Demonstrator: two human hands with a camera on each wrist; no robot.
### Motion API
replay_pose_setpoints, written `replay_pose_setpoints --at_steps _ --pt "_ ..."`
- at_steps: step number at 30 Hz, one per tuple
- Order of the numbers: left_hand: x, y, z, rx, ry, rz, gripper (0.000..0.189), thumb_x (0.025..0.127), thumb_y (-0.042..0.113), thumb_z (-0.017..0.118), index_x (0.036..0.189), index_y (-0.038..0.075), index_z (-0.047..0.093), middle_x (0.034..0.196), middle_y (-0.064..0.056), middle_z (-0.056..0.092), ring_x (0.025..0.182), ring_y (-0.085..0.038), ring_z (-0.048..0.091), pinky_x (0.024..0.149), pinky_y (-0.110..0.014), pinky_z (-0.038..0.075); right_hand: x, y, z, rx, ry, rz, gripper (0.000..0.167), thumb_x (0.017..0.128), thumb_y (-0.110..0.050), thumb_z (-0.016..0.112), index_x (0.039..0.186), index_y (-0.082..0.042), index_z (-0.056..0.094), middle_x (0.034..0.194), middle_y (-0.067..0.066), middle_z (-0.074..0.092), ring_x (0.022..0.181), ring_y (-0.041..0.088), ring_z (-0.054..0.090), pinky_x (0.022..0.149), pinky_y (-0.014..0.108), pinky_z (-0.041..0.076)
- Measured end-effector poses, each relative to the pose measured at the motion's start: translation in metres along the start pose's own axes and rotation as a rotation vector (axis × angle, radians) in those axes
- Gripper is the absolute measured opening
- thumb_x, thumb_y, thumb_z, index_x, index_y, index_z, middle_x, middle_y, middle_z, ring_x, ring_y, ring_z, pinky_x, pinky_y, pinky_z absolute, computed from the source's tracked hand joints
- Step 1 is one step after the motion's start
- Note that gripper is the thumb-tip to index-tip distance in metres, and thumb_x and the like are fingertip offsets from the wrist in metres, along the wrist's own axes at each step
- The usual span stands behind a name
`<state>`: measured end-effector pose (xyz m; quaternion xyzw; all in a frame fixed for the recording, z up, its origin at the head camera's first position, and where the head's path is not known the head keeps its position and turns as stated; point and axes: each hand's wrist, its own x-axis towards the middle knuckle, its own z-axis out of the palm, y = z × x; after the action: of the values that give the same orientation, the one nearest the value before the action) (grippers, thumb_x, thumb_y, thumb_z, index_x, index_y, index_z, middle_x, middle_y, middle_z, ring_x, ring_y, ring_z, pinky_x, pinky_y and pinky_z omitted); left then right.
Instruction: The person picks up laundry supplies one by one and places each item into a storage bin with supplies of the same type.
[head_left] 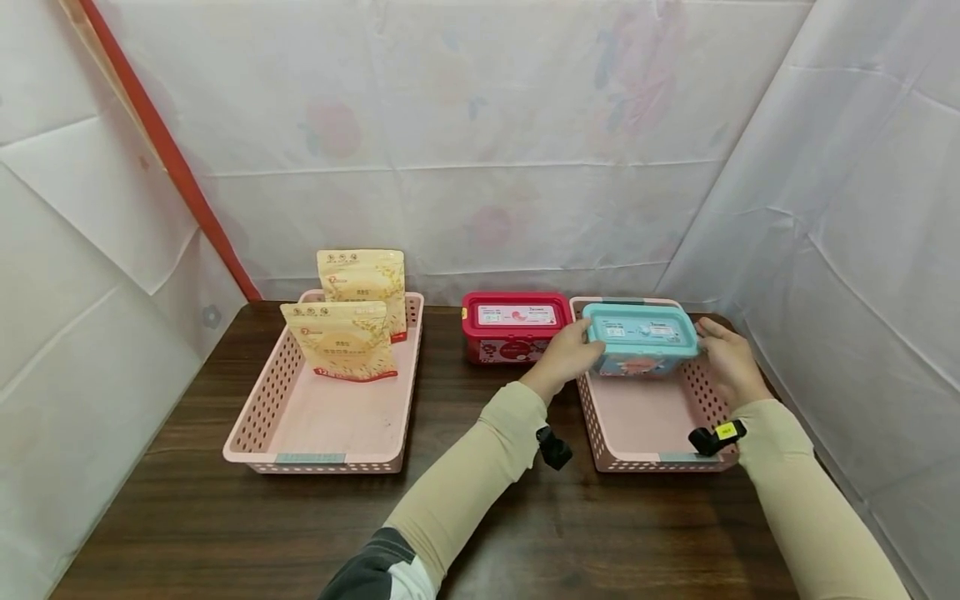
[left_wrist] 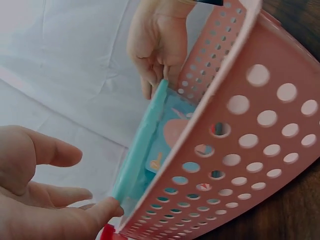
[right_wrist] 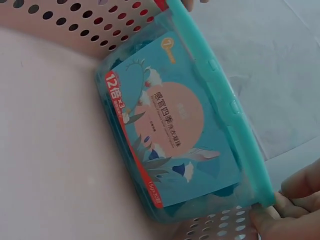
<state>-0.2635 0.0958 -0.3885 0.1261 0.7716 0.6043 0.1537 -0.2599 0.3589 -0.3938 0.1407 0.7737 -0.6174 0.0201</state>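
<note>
A teal lidded tub of laundry capsules (head_left: 642, 333) is at the back of the right pink basket (head_left: 645, 421), its lid above the basket's rim. At the tub's left end is my left hand (head_left: 562, 358). In the left wrist view one of its fingertips touches the lid's corner while the other fingers (left_wrist: 60, 152) spread apart from it. My right hand (head_left: 731, 362) pinches the right end of the lid; in the right wrist view its fingers (right_wrist: 300, 187) close about the lid's corner. The label (right_wrist: 172, 122) faces the front.
A red lidded tub (head_left: 516, 329) stands just left of the right basket. Farther left, another pink basket (head_left: 322, 458) holds two yellow pouches (head_left: 345, 342) upright. White sheeting (head_left: 480, 150) hangs behind and beside the dark wooden table (head_left: 187, 508).
</note>
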Motion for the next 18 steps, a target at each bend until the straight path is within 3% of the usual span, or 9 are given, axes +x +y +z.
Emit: replay_pose_setpoints --at_steps 11,18 --pt "-0.0011 0.0004 -0.0068 -0.027 -0.025 0.017 0.057 0.104 0.021 0.052 0.157 0.008 0.033 0.157 -0.011 0.037 0.143 -0.026 0.038 0.11 -0.042 0.04 -0.0034 -0.0047 -0.0055 0.05 0.021 -0.026 0.059 0.109 -0.018 0.031 0.16 -0.008 0.004 0.167 0.011 0.004 0.152 0.024 0.007 0.12 0.034 0.015" --pt "-0.0038 0.0013 -0.0088 -0.065 0.006 0.037 0.055 0.104 0.021 0.051 0.155 0.005 0.036 0.157 -0.009 0.039 0.142 -0.025 0.039 0.112 -0.041 0.038 -0.0088 -0.0064 -0.0058 0.037 0.045 -0.06 0.058 0.109 -0.026 0.032 0.162 -0.013 0.011 0.167 0.007 0.011 0.152 0.025 0.012 0.12 0.037 0.016"
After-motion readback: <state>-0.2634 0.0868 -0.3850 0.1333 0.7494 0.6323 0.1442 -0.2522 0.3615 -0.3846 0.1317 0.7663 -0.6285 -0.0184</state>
